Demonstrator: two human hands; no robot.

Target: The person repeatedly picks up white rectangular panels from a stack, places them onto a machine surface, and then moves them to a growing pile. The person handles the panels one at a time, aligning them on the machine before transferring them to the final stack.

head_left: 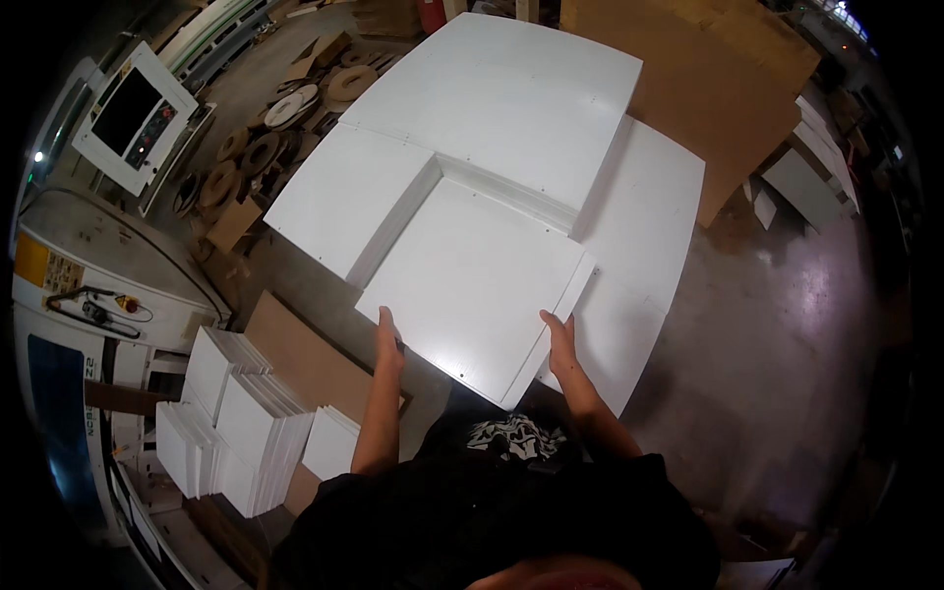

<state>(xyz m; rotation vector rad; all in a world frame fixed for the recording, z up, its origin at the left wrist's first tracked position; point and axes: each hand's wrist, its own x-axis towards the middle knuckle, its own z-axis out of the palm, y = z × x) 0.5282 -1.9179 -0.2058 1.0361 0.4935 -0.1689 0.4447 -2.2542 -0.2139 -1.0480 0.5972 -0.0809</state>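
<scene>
A square white panel lies in front of me, with small dark holes near its edges. My left hand grips its near left edge, thumb up along the side and fingers mostly hidden beneath. On the right side, my right hand holds the edge, its thumb on top and its other fingers partly out of sight. A narrow white strip runs along that right edge; I cannot tell whether it is a second panel underneath. Stacked white panels border the square panel on the left, and a taller stack stands behind it.
More white panels lie lower at the right. Brown board is at the far right. Several white panel stacks stand at lower left, near a brown sheet. A machine with a control screen and rolls of edging are at left.
</scene>
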